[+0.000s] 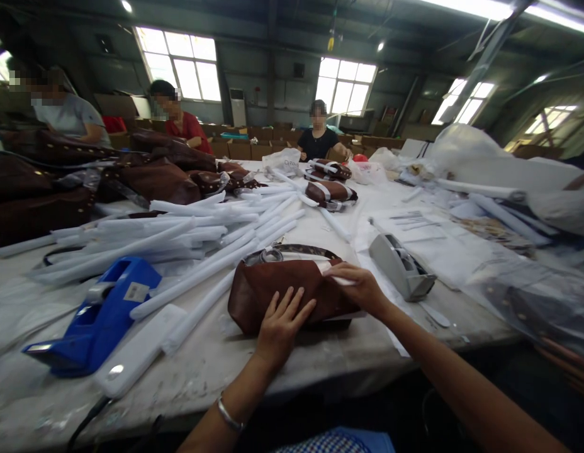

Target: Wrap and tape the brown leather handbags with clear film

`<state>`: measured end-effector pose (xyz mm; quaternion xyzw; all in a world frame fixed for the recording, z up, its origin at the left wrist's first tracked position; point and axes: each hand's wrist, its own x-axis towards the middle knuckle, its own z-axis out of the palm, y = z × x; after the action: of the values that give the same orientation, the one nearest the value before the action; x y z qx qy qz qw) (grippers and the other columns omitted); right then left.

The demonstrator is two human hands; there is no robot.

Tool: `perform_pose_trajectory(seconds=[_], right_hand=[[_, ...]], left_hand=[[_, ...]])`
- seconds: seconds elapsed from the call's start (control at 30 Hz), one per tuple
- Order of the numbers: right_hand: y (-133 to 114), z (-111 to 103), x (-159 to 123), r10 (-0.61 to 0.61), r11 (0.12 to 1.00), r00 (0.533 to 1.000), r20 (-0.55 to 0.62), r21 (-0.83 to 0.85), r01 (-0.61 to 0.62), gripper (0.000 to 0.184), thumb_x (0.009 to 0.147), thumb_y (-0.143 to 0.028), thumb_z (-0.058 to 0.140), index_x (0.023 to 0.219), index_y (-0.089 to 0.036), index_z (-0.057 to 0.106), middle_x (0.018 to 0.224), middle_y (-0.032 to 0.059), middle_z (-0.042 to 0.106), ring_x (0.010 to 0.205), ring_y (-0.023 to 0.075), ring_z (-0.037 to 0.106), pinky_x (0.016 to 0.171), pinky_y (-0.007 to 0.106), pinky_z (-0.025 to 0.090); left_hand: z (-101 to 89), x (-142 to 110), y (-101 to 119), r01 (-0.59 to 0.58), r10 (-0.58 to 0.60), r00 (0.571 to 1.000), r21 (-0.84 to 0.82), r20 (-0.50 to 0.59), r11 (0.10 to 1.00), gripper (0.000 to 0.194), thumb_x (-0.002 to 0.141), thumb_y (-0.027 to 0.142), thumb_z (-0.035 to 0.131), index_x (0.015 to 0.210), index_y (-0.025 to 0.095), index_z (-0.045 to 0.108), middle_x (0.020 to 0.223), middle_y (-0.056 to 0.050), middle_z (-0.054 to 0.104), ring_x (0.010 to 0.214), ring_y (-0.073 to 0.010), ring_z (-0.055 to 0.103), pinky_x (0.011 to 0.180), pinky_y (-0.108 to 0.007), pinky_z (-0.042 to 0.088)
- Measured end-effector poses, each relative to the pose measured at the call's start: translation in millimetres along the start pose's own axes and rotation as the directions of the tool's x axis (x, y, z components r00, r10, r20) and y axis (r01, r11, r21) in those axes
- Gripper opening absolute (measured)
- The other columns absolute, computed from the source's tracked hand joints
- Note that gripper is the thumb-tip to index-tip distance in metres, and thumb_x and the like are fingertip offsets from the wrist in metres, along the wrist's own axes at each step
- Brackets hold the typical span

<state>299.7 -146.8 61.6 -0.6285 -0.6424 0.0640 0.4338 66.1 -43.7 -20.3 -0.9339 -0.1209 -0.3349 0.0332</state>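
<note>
A brown leather handbag lies at the front of the table, its dark strap with a metal buckle arching behind it. My left hand rests on the bag's near side, fingers stretched out and a little apart. At the bag's upper right, the fingers of my right hand are closed on a white strip, paper or foam, I cannot tell which. Part of that strip is hidden by the fingers. Right of the bag stands a grey tape dispenser.
Left are a blue tape dispenser and a white corded device. White foam tubes pile up behind them. Brown bags heap at far left; wrapped bags sit farther back. Plastic sheets cover the right. Several people are across the table.
</note>
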Motion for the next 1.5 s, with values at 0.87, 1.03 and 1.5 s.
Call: perform_pose_trajectory(seconds=[0.87, 1.03, 1.5], right_hand=[[-3, 32, -83, -0.464, 0.85, 0.884, 0.053, -0.254, 0.461, 0.053, 0.101, -0.004, 0.046, 0.151, -0.021, 0.04, 0.136, 0.0123, 0.059, 0.13, 0.0245, 0.052, 0.109, 0.049, 0.05], [-6, 35, -96, -0.446, 0.844, 0.89, 0.096, -0.284, 0.454, 0.05, 0.102, -0.004, 0.045, 0.15, -0.018, 0.041, 0.136, 0.0123, 0.059, 0.132, 0.0256, 0.05, 0.111, 0.05, 0.048], [-17, 2, -89, -0.174, 0.95, 0.981, -0.079, -0.274, 0.147, 0.026, 0.098, -0.024, 0.065, 0.124, -0.025, 0.064, 0.127, 0.0069, 0.066, 0.122, 0.0254, 0.059, 0.112, 0.049, 0.045]], left_hand=[[5.5, 21, 15, -0.171, 0.177, 0.964, -0.049, 0.199, 0.984, 0.064, 0.094, 0.003, 0.034, 0.156, 0.012, 0.024, 0.161, -0.012, 0.025, 0.15, -0.0244, 0.022, 0.12, -0.051, 0.031], [0.6, 24, 16, -0.173, 0.183, 0.963, -0.069, 0.198, 0.983, 0.06, 0.099, 0.009, 0.039, 0.156, 0.024, 0.029, 0.162, -0.007, 0.024, 0.149, -0.0258, 0.026, 0.119, -0.052, 0.032], [3.3, 22, 18, -0.157, 0.175, 0.957, -0.094, 0.229, 0.983, 0.057, 0.1, 0.013, 0.045, 0.153, 0.031, 0.035, 0.158, 0.001, 0.033, 0.149, -0.0264, 0.027, 0.12, -0.054, 0.031]])
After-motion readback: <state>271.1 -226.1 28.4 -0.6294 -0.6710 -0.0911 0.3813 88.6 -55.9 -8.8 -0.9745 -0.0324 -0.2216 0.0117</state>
